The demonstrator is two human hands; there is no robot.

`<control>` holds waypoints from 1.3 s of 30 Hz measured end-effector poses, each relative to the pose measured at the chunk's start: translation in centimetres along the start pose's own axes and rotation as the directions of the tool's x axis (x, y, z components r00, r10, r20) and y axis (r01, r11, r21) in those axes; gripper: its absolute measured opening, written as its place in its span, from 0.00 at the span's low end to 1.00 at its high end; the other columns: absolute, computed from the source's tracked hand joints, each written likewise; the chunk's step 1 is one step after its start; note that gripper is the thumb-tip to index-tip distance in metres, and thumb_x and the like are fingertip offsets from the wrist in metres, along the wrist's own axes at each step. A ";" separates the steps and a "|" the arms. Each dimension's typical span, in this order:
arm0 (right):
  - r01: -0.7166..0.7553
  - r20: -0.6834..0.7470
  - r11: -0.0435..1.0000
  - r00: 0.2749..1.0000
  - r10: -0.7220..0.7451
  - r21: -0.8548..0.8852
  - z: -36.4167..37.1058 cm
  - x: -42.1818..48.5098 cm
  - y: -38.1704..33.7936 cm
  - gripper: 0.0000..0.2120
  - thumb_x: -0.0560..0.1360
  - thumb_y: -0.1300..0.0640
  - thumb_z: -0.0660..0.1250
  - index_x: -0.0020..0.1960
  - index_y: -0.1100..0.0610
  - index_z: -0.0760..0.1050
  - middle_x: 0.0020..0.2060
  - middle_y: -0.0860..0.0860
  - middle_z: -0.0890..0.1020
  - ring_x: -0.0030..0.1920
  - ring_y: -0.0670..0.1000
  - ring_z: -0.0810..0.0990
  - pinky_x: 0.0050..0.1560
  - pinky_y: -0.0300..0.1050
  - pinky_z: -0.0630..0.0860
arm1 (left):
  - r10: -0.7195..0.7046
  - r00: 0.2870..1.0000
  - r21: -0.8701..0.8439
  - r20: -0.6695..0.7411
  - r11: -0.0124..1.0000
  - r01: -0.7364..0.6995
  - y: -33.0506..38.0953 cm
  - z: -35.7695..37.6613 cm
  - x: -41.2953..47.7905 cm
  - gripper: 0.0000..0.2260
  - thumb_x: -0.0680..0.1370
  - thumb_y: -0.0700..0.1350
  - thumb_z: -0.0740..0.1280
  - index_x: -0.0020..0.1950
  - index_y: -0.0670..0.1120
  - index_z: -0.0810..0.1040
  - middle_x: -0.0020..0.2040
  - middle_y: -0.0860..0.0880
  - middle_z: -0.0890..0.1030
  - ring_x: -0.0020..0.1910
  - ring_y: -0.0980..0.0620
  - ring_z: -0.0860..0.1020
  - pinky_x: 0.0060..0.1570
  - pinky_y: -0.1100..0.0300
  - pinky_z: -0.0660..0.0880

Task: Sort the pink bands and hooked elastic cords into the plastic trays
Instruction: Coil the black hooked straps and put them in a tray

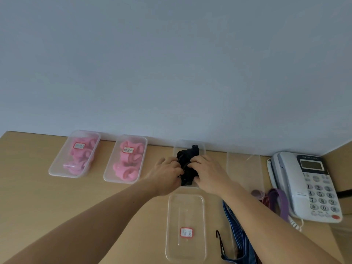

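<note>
Left grip (166,172) and right grip (208,173) both grasp the black cord bundle (192,152), fingers curled into it from either side. Two-handed because it's springy: looks like they're squeezing it compact so it stays inside the walls. I can't make out the hooks in the bundle. It sits in the open clear tray (179,146) at the back edge of the bench (38,197), right of centre, and part of the bundle rises above the rim at the far end. My read on the step: packing down, not yet covered. The labelled clear piece (185,210) lies just in front of that tray, toward the front edge. It's probably the lid, parked within reach for closing. Along the back edge to the left are two lidded trays of pink bands, the far-left pink tray (57,168) and the second pink tray (109,174). Both have a label on top, so the pink side looks done. An unlabelled clear tray (243,168) sits just right of the hands. It's likely the next destination. A blue striped elastic cord (240,235) lies loose by the front-right edge with its dark hook (219,239) beside it, and a purple strap (280,199) lies further back, next to the telephone (308,187) near the right edge. Those are unsorted. Risk: the bundle springs back once released, so get the lid on quickly.
</note>
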State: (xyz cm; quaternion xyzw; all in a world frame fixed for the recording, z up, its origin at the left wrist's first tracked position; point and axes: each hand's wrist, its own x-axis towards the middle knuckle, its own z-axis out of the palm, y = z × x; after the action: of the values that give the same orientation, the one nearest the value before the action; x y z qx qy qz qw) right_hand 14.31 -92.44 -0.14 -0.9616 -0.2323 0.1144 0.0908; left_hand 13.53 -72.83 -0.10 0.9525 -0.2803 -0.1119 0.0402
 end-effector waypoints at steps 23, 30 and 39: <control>-0.544 -0.014 0.802 0.826 0.564 0.248 3.0 -9.4 -10.5 0.07 0.77 0.53 0.61 0.49 0.55 0.75 0.48 0.52 0.77 0.48 0.55 0.78 0.44 0.50 0.76 | 0.068 0.997 -0.283 -0.032 0.956 -0.074 -0.1 1.4 -7.9 0.20 0.80 0.48 0.60 0.73 0.51 0.69 0.74 0.52 0.66 0.75 0.50 0.59 0.69 0.52 0.63; -0.745 0.148 0.649 0.667 0.730 0.154 6.2 -11.2 -11.9 0.30 0.68 0.36 0.66 0.59 0.57 0.71 0.52 0.53 0.72 0.51 0.55 0.73 0.43 0.44 0.64 | -0.046 0.999 -0.393 -0.030 0.919 0.030 1.2 3.7 -10.7 0.18 0.79 0.46 0.62 0.69 0.50 0.73 0.69 0.52 0.71 0.70 0.51 0.65 0.68 0.57 0.65; -0.802 0.141 0.563 0.593 0.793 0.201 7.2 -11.1 -12.6 0.41 0.60 0.35 0.75 0.62 0.59 0.67 0.59 0.56 0.71 0.58 0.56 0.73 0.45 0.46 0.69 | -0.225 0.962 -0.473 0.156 0.838 0.273 3.2 5.6 -12.4 0.19 0.78 0.47 0.63 0.70 0.48 0.73 0.67 0.47 0.73 0.65 0.47 0.72 0.64 0.55 0.69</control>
State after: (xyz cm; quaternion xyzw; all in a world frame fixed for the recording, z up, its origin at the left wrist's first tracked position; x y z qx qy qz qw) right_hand -2.53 -85.75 -2.18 -0.9416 0.2408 0.1872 0.1423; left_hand 0.40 -68.90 -2.68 0.9328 -0.1181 -0.2285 0.2524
